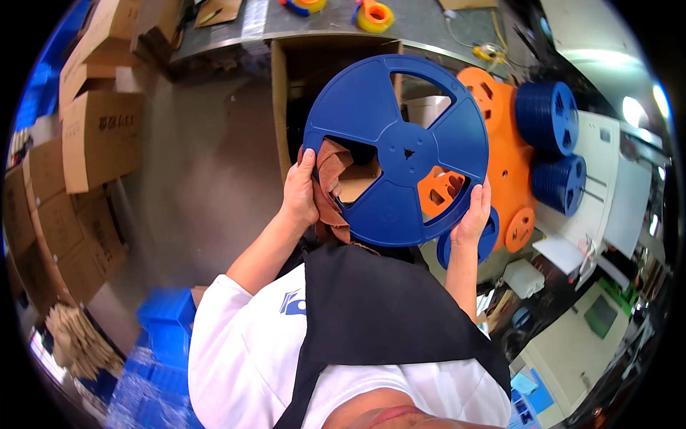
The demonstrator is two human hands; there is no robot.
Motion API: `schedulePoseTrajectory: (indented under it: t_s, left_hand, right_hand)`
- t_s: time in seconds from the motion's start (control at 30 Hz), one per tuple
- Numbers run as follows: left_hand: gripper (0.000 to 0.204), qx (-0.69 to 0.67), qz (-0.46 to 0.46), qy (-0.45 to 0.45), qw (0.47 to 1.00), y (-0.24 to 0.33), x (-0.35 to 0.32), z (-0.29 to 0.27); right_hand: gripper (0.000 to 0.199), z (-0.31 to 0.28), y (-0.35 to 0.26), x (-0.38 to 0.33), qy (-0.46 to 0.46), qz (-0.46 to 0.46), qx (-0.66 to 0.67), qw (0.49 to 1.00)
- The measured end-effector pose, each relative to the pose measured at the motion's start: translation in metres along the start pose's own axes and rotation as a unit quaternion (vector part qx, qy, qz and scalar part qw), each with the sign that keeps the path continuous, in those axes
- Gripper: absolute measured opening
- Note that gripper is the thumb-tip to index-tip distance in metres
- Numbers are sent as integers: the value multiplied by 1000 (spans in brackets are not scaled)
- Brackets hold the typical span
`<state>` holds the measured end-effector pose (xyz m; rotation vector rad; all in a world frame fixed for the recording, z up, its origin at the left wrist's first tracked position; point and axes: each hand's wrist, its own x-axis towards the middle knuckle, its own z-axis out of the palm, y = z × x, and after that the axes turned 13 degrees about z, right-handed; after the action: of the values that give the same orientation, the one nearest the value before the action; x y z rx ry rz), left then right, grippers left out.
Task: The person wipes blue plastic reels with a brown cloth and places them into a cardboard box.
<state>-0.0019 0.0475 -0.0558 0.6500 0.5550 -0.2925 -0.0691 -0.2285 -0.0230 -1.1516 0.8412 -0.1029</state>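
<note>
Holding | smooth round wedge-cut blue reel | crumpled brown cloth

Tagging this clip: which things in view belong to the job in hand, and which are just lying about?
Seemingly the job's: blue reel, between left hand and right hand; brown cloth at the left hand.

Seemingly lying about: cardboard boxes; blue plastic bins; white jug.
</note>
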Motion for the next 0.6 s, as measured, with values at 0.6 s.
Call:
schedulePoseTrajectory:
  t_s: [0.6]
  left_hand:
    - [45,198,-28,248,948,-39,65,-44]
  right_hand:
    - [81,24,140,43,-464,-199,-507,699]
